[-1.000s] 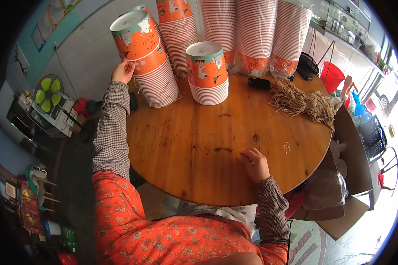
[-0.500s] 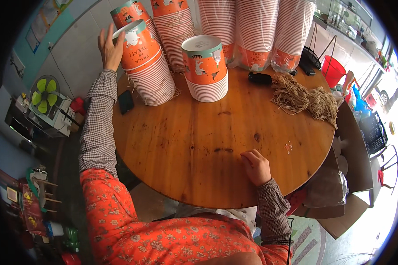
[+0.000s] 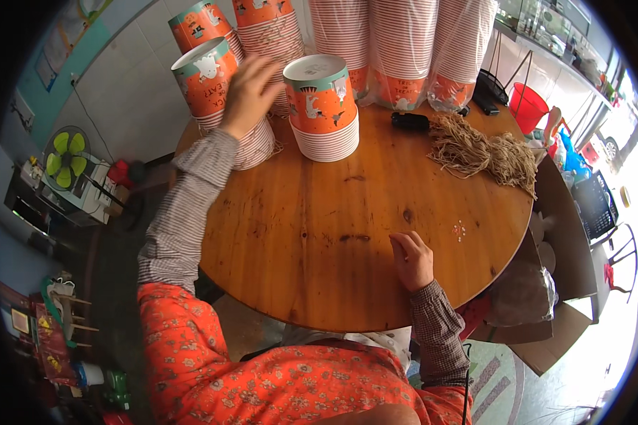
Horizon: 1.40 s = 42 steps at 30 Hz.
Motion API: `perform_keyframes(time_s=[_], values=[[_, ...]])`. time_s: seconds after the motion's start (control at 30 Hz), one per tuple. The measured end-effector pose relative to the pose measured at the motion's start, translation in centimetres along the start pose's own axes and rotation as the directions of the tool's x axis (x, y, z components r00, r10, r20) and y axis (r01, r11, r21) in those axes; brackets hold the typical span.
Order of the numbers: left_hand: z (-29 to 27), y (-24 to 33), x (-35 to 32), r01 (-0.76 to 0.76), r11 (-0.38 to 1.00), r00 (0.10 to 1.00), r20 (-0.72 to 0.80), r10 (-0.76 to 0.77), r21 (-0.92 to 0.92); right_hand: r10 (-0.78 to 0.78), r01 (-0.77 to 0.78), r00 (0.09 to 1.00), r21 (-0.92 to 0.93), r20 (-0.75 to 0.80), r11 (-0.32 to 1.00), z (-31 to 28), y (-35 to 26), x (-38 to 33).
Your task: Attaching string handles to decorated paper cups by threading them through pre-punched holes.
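Observation:
My left hand (image 3: 252, 97) reaches over the round table with its fingers apart and nothing in them. It passes in front of a stack of orange and striped paper buckets (image 3: 209, 71) and partly hides it; whether it touches the stack I cannot tell. Just to its right stands a shorter stack of the same buckets (image 3: 322, 106), upside down, with a white base on top. My right hand (image 3: 412, 261) rests near the table's front, its fingers loosely curled in and no object showing in them.
Taller bucket stacks (image 3: 273, 39) stand behind, some in clear plastic bags (image 3: 400, 53). A bundle of tan twine (image 3: 482, 152) and a black object (image 3: 410, 122) lie on the wooden table (image 3: 319, 234) at the right. An open cardboard box (image 3: 567, 234) stands beside the table's right edge.
My left hand has left the top rim of the left stack and swung right, in front of that stack. The right hand has barely moved. The view has shifted slightly.

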<state>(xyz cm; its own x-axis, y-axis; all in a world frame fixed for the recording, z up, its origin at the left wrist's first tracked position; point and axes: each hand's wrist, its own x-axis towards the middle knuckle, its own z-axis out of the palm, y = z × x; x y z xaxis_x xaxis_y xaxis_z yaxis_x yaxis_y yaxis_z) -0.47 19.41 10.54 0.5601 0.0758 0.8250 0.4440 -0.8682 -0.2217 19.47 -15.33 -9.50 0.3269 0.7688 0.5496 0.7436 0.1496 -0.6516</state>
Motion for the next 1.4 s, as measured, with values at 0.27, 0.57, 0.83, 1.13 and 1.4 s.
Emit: perform_keyframes(time_s=[0.27, 0.57, 0.83, 1.13, 1.4], values=[[6.3, 2.1, 1.8, 0.456, 0.815, 0.885, 0.281, -0.372, -0.357, -0.041, 0.038, 0.997, -0.044, -0.067, 0.998, 0.1, 0.2, -0.2], [5.5, 0.0, 5.5, 0.395, 0.839, 0.914, 0.258, -0.314, -0.375, -0.059, 0.057, 0.997, -0.026, -0.058, 0.998, -0.2, 0.0, -0.3], [3.3, -0.2, 8.4, 0.251, 0.904, 0.954, 0.246, -0.17, -0.347, -0.029, 0.028, 0.999, -0.025, -0.035, 0.999, -0.2, 0.2, -0.5], [1.9, 1.0, 7.1, 0.414, 0.811, 0.877, 0.42, -0.234, -0.414, -0.003, 0.002, 0.998, -0.016, -0.059, 1.0, -0.5, -0.3, 0.0], [2.7, 0.7, 4.4, 0.48, 0.762, 0.842, 0.471, -0.262, -0.435, -0.133, 0.134, 0.989, 0.004, -0.059, 0.991, 4.2, -4.2, 8.6]])
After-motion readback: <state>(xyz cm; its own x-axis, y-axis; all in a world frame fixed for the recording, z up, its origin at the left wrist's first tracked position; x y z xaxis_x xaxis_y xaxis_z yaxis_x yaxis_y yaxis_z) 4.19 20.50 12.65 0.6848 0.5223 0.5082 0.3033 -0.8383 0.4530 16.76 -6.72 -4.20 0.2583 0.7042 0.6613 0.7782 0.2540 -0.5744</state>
